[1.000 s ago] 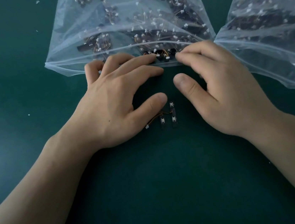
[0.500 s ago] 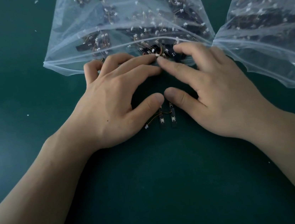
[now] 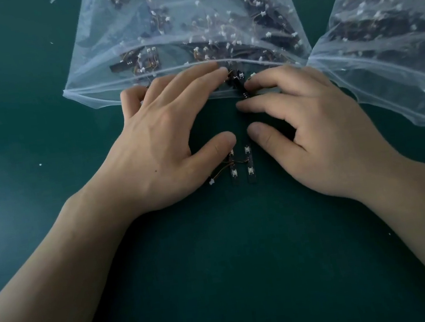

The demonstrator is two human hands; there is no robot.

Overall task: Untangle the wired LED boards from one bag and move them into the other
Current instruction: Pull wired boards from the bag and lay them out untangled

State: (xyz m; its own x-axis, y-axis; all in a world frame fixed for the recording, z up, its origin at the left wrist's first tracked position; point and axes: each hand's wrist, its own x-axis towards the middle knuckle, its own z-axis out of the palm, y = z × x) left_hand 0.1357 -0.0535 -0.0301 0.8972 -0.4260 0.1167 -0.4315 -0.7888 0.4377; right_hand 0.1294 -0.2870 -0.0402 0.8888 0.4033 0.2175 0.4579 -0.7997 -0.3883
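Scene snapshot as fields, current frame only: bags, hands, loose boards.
middle bag: clear, mouth facing the person, full of wired boards
right bag: clear, also holds boards
left hand: straight fingers touch boards at middle bag's mouth
right hand: fingertips pinch dark board at that mouth
loose pair: two wired boards on green table, between the thumbs

Item 1: the work surface (image 3: 234, 278) before me, dark green, matte, filling the whole view.

Item 2: small white specks lying on it, well apart. I count one at far left (image 3: 52, 0), one nearer (image 3: 51, 42), one at mid-left (image 3: 40, 164) and one near the right (image 3: 389, 233).
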